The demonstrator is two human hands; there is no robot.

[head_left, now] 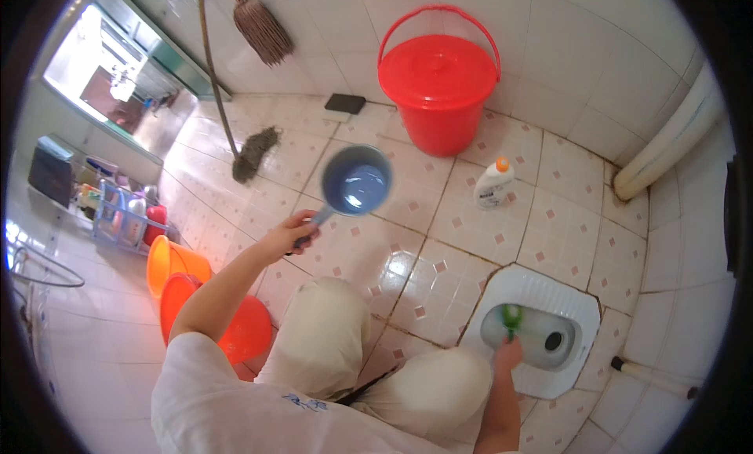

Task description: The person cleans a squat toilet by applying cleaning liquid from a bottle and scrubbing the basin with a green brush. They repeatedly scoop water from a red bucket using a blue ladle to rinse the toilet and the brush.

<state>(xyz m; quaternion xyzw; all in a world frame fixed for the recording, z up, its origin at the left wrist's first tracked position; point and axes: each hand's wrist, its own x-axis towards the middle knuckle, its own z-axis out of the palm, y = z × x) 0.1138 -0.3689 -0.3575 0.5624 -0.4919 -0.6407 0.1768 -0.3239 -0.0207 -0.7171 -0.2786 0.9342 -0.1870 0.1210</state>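
Observation:
My left hand (pixel 298 233) is closed round the handle of a blue-grey water dipper (pixel 357 181), held out above the tiled floor with shiny water in its bowl. At the lower right, my right hand (pixel 508 352) grips a green brush (pixel 512 319), slightly blurred, over the basin of a white squat toilet (pixel 584 297). The brush head is inside the basin, left of the dark drain hole (pixel 554 342). Whether its bristles touch the surface I cannot tell. A white bottle with an orange cap (pixel 494 185) stands on the floor beyond the toilet.
A lidded red bucket (pixel 441 93) stands by the far wall. Orange (pixel 174 267) and red-orange (pixel 247 328) buckets sit beside my left arm. A mop (pixel 255 152) leans near the doorway; a broom (pixel 263 32) hangs on the wall. A pipe (pixel 667 144) rises at right.

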